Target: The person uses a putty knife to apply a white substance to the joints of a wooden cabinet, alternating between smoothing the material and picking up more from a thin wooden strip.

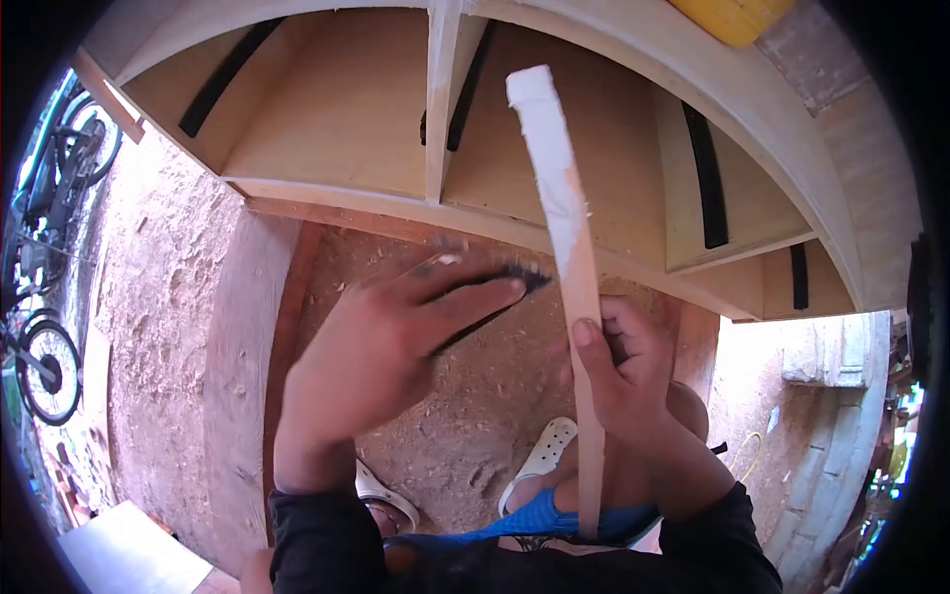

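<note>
My right hand (623, 371) grips a long narrow wooden strip (584, 297), thumb on its near face and fingers curled behind. White paste or paint (547, 148) coats the strip's upper part, while the lower part is bare wood reaching down to my lap. To the left of the strip, my left hand (381, 332) is closed on a dark, flat piece (531, 275), its pointed end close to the strip's edge. Motion smears this hand, and I cannot tell the piece's exact kind.
A pale wooden cabinet (435, 193) with open compartments and black strips (705, 183) spans the area ahead. Beneath it are wooden beams (249, 366) on dirt ground (445, 436). Motorbikes (49, 366) stand at far left. A yellow container (727, 18) sits at top right.
</note>
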`<state>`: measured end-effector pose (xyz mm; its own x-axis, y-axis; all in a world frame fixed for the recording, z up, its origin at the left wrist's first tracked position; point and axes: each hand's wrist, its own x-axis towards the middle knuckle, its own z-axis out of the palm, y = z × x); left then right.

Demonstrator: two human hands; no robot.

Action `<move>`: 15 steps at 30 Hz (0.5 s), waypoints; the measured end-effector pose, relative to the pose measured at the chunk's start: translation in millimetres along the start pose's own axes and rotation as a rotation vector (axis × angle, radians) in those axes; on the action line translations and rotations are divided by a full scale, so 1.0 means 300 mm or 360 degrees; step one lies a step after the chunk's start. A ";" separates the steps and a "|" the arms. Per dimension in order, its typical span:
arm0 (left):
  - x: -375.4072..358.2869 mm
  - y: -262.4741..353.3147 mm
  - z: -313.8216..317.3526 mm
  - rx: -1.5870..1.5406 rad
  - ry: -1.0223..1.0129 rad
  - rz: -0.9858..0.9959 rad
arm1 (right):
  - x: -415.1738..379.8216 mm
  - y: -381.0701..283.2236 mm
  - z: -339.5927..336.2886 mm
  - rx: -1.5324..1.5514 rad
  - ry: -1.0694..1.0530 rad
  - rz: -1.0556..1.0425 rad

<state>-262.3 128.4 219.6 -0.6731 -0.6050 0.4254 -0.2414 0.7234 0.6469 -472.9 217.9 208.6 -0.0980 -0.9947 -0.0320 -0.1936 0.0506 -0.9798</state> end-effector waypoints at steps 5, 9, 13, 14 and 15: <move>-0.147 -0.254 0.114 -0.1455 0.0742 -0.0776 | -0.026 -0.005 -0.021 0.0031 0.0064 0.0032; -0.148 -0.361 0.382 -0.1991 0.1422 -0.1139 | -0.021 0.005 -0.019 0.0051 0.0097 0.0109; -0.080 -0.357 0.496 -0.2202 0.1749 -0.1089 | -0.002 0.030 -0.015 -0.0016 0.0126 0.0169; -0.067 -0.370 0.513 -0.2264 0.1747 -0.1025 | 0.003 0.047 -0.023 -0.0024 0.0126 0.0174; -0.057 -0.375 0.528 -0.2263 0.1773 -0.1057 | 0.010 0.062 -0.031 -0.0032 0.0124 0.0178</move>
<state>-334.4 110.1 39.4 0.0954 -0.9522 -0.2903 0.8169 -0.0917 0.5695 -486.0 216.7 192.1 -0.1955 -0.9727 -0.1247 -0.1969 0.1635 -0.9667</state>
